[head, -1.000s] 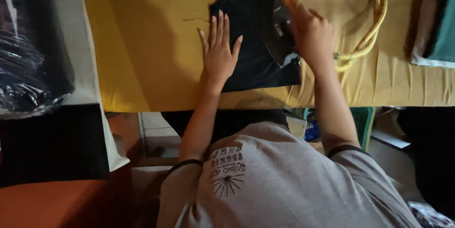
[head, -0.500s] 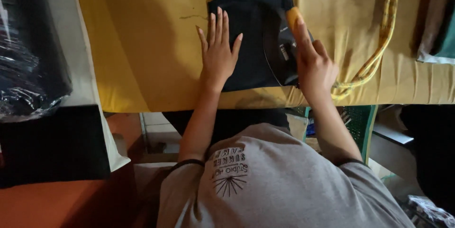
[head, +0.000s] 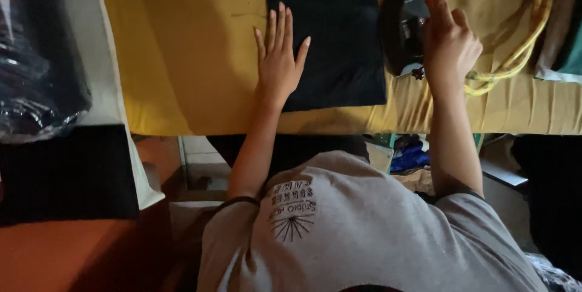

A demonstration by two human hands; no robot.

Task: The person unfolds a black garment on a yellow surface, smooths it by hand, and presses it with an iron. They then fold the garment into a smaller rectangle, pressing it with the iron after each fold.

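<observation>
The left hand (head: 280, 61) lay flat, fingers spread and gripping nothing, on the left edge of the folded dark rectangular cloth (head: 330, 37) atop the yellow padded surface (head: 182, 55). The right hand (head: 448, 43) clenched the orange handle of the black iron (head: 403, 25), just right of the cloth. Pressing well likely called for keeping the cloth taut and the flat fingers away from the iron.

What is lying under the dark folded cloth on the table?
The dark folded cloth lies on a yellow table cover. The left hand rests flat on its left edge. Whether anything else lies beneath it cannot be seen, because the cloth covers that spot.
</observation>
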